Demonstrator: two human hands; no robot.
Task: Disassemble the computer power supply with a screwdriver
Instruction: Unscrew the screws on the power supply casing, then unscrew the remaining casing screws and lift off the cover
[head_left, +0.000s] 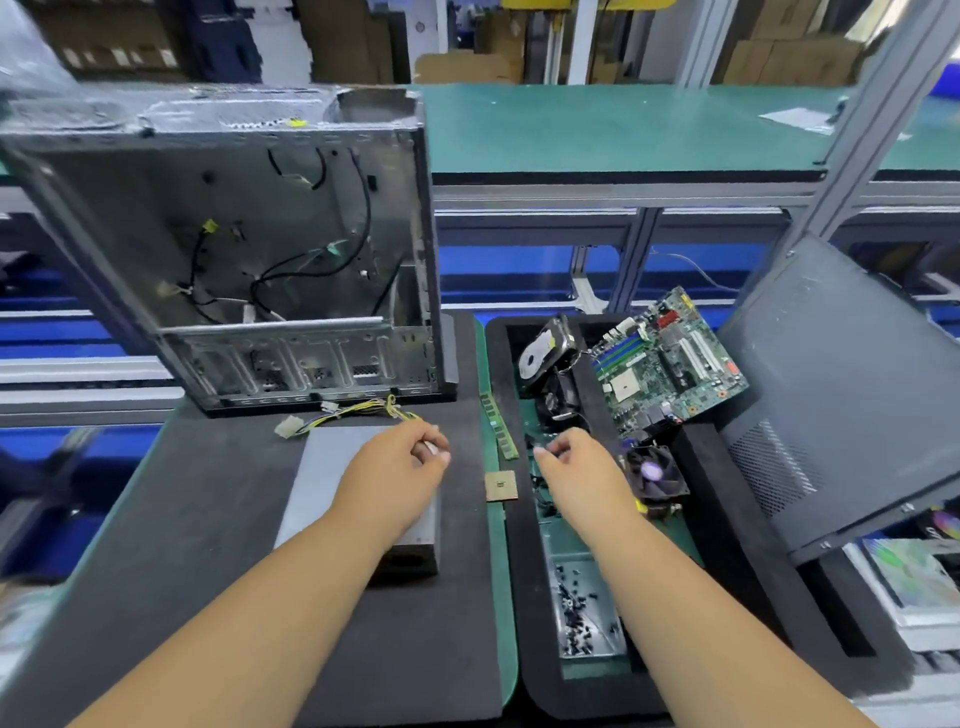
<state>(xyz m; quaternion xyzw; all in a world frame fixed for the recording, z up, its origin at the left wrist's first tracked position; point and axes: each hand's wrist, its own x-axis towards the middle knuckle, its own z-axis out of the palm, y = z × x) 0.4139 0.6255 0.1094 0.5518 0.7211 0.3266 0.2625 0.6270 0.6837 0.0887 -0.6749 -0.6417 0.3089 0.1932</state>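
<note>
- Both hands reach forward over the table, bare forearms stretched out from the bottom edge.
- Left hand (402, 467) hovers above the far end of the flat grey metal power supply box (332, 478), fingers curled and pinching something small and pale; what it is cannot be told.
- Right hand (574, 467) hangs over the black foam tray (727, 519), fingers bent loosely with fingertips drawn together; whether it grips anything cannot be told.
- That power supply box lies flat on the dark foam mat (208, 545), its smooth top facing up, with a bundle of yellow and black wires (358, 410) running from its far end to a white plastic plug (288, 428).
- Behind it stands the open grey steel computer case (249, 249), hollow, with loose black cables inside.
- A thin green memory stick (498, 426) and a small square tan processor chip (501, 486) lie between the mat and the tray.
- Within the tray sit a green motherboard (670, 364), tilted, a shiny hard drive (543, 356), a black fan (654, 473) and a clear box of small black screws (584, 613).
- A dark perforated metal side panel (841, 395) leans at the right.
</note>
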